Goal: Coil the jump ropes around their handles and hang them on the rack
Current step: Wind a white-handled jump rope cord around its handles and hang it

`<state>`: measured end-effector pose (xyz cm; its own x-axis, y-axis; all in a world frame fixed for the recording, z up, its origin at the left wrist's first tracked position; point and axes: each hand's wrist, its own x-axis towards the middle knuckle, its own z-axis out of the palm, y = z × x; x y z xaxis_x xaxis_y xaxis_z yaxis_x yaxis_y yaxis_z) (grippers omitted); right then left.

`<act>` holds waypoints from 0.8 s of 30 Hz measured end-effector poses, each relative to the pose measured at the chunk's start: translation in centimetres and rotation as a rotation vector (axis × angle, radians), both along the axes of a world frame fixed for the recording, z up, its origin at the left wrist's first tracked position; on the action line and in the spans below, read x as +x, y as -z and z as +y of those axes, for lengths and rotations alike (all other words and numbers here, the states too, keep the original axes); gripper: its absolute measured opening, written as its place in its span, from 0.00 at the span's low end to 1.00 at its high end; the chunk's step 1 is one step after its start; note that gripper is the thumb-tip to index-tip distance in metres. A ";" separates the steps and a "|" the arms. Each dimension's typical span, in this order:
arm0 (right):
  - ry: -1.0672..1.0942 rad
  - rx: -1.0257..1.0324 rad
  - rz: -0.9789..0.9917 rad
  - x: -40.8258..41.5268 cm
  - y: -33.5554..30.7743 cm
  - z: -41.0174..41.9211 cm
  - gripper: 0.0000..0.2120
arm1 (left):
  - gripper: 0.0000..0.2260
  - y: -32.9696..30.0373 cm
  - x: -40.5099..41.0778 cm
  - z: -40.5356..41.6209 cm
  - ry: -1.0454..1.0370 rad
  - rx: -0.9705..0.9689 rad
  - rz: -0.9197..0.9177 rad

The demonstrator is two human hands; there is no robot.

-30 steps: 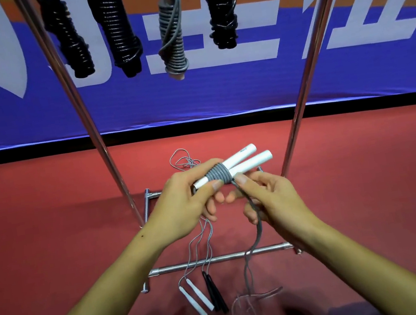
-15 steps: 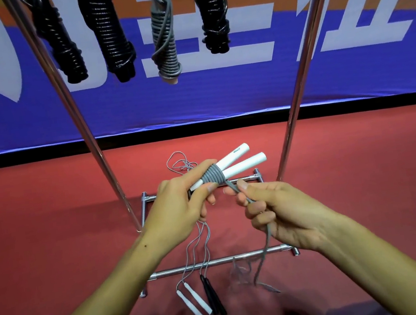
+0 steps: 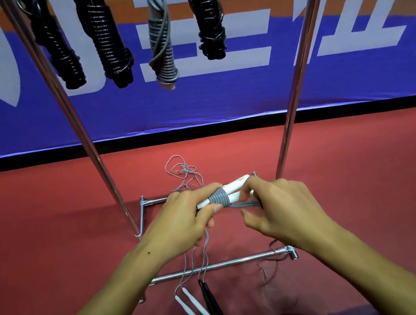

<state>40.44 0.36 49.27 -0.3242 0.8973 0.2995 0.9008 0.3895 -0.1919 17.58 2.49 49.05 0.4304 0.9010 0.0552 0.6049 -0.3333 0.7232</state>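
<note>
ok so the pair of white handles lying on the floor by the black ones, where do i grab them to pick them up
Pinch the white handles across their middle, from above. They lie flat and side by side on the red floor, so one pinch probably takes both. The black handles sit close on their right, so come in from the left. Their grey cord runs away under the rack's bar.

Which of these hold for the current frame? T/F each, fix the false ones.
1. Four coiled ropes hang on the rack: true. Three are black, one is the grey coiled rope.
2. The left hand grips the white handles: true.
3. The handles in hand are fully covered with cord: false. Only a short band of grey cord wraps their middle; the white ends show.
4. The right hand is empty: false. It pinches the grey cord beside the wrap.
5. The floor holds no more ropes: false. A pair of white handles and a pair of black handles lie there.
</note>
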 end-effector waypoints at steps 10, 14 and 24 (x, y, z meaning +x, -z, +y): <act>-0.104 -0.042 -0.040 1.4 0.6 1.5 0.15 | 0.12 0.0 -0.1 0.1 0.042 -0.129 0.068; -0.187 -0.309 0.163 1.8 0.6 1.5 0.09 | 0.13 -0.3 -0.5 0.1 0.173 -0.287 0.047; -0.328 -0.704 0.550 2.7 -1.0 1.5 0.09 | 0.20 -1.2 -1.1 -0.7 0.327 -0.390 -0.038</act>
<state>43.16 1.83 50.30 -0.5669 0.8189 -0.0894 0.4803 0.2405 -0.8435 16.46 1.79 50.25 0.6978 0.6759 -0.2370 0.4848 -0.2022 0.8509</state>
